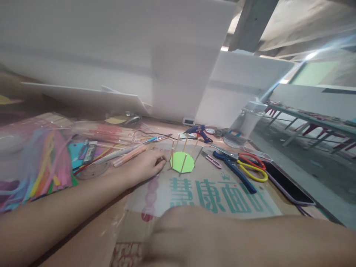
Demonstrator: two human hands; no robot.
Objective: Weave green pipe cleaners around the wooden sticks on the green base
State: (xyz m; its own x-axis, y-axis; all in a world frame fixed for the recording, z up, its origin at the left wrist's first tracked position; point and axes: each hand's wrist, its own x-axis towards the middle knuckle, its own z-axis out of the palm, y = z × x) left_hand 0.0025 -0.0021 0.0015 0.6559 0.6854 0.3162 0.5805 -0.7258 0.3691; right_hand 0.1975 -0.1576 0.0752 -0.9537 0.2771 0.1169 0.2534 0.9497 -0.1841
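Note:
A bright green many-sided card (pixel 182 162) lies on the printed plastic sheet, with several thin wooden sticks (pixel 185 160) standing up around its edge. My left hand (pixel 150 162) rests on the table just left of it, fingers loosely bent with a gap at the thumb and nothing visible in them. Close to the camera at the bottom, my right hand (pixel 180 233) is blurred by motion. Its fingers seem curled, but whether they hold anything is hidden. The printed sheet (pixel 164 204) with green characters spreads under the card and in front of my right hand.
To the right lie a pink craft knife (pixel 211 160), blue-handled pliers (pixel 239 174), scissors with red and yellow handles (pixel 253 172) and a phone (pixel 289 183). Behind the card are a blue glue gun (pixel 198 131) and a clear container (pixel 246 124). Colourful strips (pixel 50 159) are piled at left.

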